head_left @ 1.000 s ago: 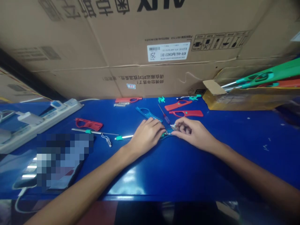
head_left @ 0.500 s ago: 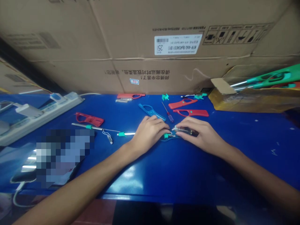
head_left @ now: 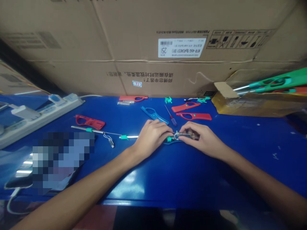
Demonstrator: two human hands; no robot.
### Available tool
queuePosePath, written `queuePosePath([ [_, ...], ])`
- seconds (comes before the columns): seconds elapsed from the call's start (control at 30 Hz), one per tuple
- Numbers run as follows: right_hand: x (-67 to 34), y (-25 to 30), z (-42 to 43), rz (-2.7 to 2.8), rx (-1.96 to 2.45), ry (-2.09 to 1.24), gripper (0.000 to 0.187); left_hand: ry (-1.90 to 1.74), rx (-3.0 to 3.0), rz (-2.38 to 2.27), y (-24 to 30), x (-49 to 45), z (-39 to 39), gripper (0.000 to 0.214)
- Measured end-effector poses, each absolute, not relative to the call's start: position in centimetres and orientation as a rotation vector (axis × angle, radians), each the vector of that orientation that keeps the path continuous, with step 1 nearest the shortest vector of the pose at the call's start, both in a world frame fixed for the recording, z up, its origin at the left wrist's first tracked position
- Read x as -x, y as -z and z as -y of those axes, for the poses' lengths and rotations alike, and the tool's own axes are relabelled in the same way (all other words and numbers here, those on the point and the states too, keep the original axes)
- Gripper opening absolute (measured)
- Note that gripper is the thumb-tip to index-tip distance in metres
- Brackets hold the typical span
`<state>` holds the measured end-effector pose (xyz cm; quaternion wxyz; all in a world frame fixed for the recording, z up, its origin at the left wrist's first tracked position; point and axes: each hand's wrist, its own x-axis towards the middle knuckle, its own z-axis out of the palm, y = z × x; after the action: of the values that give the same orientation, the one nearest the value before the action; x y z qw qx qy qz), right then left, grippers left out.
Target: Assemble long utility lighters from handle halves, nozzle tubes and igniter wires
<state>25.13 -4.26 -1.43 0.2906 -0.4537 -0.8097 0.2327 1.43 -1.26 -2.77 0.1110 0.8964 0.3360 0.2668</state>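
Observation:
My left hand [head_left: 152,135] is closed over a long lighter's metal tube [head_left: 132,137] with green plastic collars. Beneath the fingers shows the edge of a blue lighter shell half [head_left: 169,142], most of it hidden. In my right hand [head_left: 206,138], thumb and fingers pinch a clear lighter fuel tank [head_left: 186,134]. Its tip meets the thin white wires and green trigger [head_left: 170,139] beside my left fingertips; whether it is seated I cannot tell. Just beyond lie another blue shell half [head_left: 155,116] and a screwdriver [head_left: 174,121] with a purple handle.
Red shell pieces [head_left: 194,116] and small green parts [head_left: 168,100] lie toward the back. Another metal tube [head_left: 80,128] with wires is at left, near a power strip [head_left: 48,113] and a phone [head_left: 20,172]. An open carton [head_left: 251,103] holds lighters at right. Cardboard [head_left: 134,48] walls the back.
My right hand has moved slightly left with the fuel tank, bringing its tip up to the wires by my left fingers. My left hand stays in place.

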Motion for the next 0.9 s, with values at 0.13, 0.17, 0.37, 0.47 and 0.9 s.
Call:
queuePosePath([
  [0.13, -24.85, 1.35, 4.41, 2.106, 1.242, -0.647, 0.015, -0.777, -2.630, -0.979, 2.75, -1.48, 1.33, 0.014],
  [0.17, -24.81, 1.39, 4.42, 2.107, 1.239, -0.646, 0.014, -0.778, -2.631, -0.979, 2.75, -1.48, 1.35, 0.014],
  [0.37, -24.80, 1.64, 4.35, 2.136, 1.234, -0.625, 0.013, -0.781, -2.639, -0.976, 2.83, -1.45, 1.28, 0.021],
  [0.47, -24.80, 1.65, 4.31, 2.145, 1.245, -0.601, 0.013, -0.784, -2.646, -0.977, 2.88, -1.48, 1.25, 0.020],
  [0.9, -24.99, 1.61, 4.15, 2.142, 1.238, -0.622, 0.016, -0.775, -2.705, -0.953, 2.88, -1.60, 1.31, 0.013],
])
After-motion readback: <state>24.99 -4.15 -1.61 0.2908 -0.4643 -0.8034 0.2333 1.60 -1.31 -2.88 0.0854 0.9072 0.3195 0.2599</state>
